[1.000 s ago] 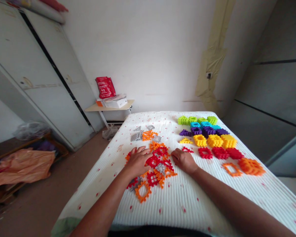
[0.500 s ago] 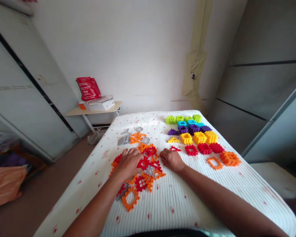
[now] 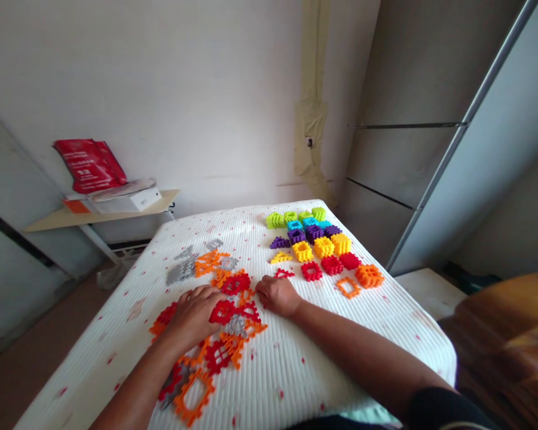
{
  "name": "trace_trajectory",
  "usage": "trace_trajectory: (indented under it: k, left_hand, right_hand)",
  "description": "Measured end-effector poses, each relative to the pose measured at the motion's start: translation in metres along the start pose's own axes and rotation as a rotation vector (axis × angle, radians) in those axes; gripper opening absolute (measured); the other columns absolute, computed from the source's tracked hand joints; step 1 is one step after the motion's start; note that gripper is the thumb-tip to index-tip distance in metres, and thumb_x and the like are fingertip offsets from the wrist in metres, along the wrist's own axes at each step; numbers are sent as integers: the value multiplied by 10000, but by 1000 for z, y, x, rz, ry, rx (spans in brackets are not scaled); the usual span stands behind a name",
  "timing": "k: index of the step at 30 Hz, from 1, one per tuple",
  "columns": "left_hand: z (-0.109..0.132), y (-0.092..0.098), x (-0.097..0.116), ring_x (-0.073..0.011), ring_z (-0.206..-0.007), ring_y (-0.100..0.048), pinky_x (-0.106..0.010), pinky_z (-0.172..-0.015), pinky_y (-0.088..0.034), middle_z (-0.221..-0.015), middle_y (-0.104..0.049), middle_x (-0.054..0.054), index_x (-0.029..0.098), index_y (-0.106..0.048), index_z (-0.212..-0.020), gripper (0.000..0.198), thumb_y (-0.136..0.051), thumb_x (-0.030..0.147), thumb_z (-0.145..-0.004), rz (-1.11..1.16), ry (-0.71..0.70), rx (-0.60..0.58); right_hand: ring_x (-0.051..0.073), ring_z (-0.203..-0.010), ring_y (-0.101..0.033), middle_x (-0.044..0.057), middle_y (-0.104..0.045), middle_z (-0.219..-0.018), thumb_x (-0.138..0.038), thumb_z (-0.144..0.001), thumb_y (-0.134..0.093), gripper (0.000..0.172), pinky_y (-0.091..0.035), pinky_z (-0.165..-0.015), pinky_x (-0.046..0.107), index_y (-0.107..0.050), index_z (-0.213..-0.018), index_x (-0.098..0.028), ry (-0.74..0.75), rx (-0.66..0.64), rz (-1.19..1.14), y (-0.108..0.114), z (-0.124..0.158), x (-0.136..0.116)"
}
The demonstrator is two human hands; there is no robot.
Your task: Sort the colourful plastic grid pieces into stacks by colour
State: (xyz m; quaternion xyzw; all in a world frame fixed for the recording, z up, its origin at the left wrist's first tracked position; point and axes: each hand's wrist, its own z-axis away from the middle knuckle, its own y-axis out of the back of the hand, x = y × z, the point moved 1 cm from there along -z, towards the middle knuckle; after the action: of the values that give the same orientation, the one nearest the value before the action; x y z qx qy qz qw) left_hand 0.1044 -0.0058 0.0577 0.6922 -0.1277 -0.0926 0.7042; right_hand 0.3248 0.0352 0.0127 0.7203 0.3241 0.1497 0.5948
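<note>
My left hand point(image 3: 198, 312) lies over a loose pile of red, orange and grey interlocking plastic building pieces, its fingers spread and palm down. Part of the pile is hidden under it. My right hand point(image 3: 278, 295) rests at the pile's right edge with curled fingers; whether anything is inside them is hidden. Between the hands lie a red piece point(image 3: 224, 312) and a grey piece point(image 3: 236, 325). Closer to me are a red window piece point(image 3: 218, 356) and an orange square frame point(image 3: 182, 401). Beyond my left hand sits a grey group point(image 3: 182, 272) beside orange pieces point(image 3: 210, 261).
At right on the white quilted mattress point(image 3: 341, 358) stand stacks sorted by colour: green point(image 3: 275, 220), purple point(image 3: 314, 233), yellow point(image 3: 341, 243), red point(image 3: 330, 264) and orange point(image 3: 370, 276). A side table point(image 3: 49, 220) bears a red bag point(image 3: 89, 167). A grey cabinet point(image 3: 399, 161) stands right.
My view has turned to the right, so everything appears further left. Both hands stay at about the same places by the pile, and the sorted stacks look the same.
</note>
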Motion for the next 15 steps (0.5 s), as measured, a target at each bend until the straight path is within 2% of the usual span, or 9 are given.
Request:
trace_trajectory:
  k: [9,15]
  left_hand:
    - [4,13,8,-230,-1107,-468,-374,-953,-286,-1103,-572,-64,223,-551,-946,327,-561,230,-619,-37,58,-15]
    - [8,22,11,-210,-1045,-527,-365,-944,-323,-1062,-612,-52,232,-539,-1031,389,-578,195,-646,54,22,157]
  right_hand:
    - [111,-672,-553,38,-607,-839,-202,-849,-431,176,-302,-553,221,-603,-826,-173,-2,13,-5,1,0,0]
    - [117,-678,-572,45,-620,-827,-181,-844,-437,189,-334,-567,217,-624,-819,-170,-15,37,-87,5,2,-1]
